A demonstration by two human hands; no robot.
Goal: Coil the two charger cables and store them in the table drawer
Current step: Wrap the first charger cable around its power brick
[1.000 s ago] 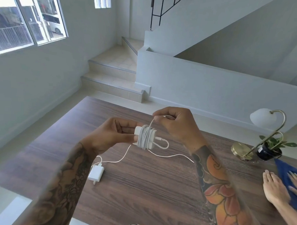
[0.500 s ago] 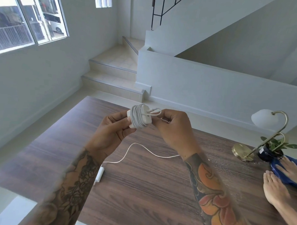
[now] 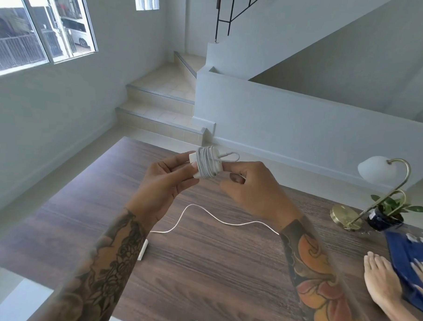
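Pinching the wrapped charger (image 3: 206, 166) by its left end, the left hand (image 3: 164, 182) is holding it up above the table (image 3: 213, 264), while the right hand (image 3: 251, 187) is curling its fingers at the other end beside the sticking-out loop (image 3: 230, 156). Tucking that loop under a turn is probably what is needed now, keeping the wraps snug. Below, the second cable (image 3: 215, 218) is lying loose, its plug block (image 3: 143, 250) half hidden by the left forearm. No drawer is showing.
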